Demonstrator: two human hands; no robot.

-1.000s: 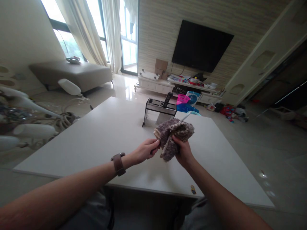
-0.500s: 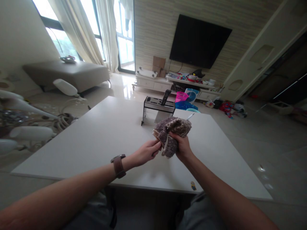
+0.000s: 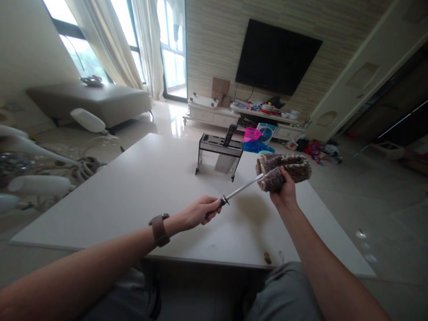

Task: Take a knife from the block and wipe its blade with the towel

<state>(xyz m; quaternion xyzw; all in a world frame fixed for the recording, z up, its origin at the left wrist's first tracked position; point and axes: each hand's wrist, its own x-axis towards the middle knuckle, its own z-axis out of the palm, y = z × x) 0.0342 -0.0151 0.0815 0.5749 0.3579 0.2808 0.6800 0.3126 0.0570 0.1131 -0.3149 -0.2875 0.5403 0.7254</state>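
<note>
My left hand (image 3: 205, 210) is closed round the black handle of a sharpening steel (image 3: 243, 187), whose grey rod points up and to the right. The rod's tip meets the near left edge of a folded brown fluffy cloth (image 3: 272, 177); whether it touches cannot be told. My right hand (image 3: 285, 189) grips that cloth above the table, thumb on top. Beyond the hands stands a clear-sided knife block (image 3: 219, 154) with a black top. One black-handled knife (image 3: 230, 135) sits in it, its broad blade showing through the side.
The white table (image 3: 133, 196) spreads under both hands, its front edge close to my legs. A small yellow and blue sticker (image 3: 267, 257) lies near that edge. To the left are white lamp arms (image 3: 43, 184). A pink basket (image 3: 252, 133) stands behind the table.
My right hand has moved right with the cloth, off the rod. The steel's rod and guard now show bare. My left hand has shifted slightly left and still grips the handle.
</note>
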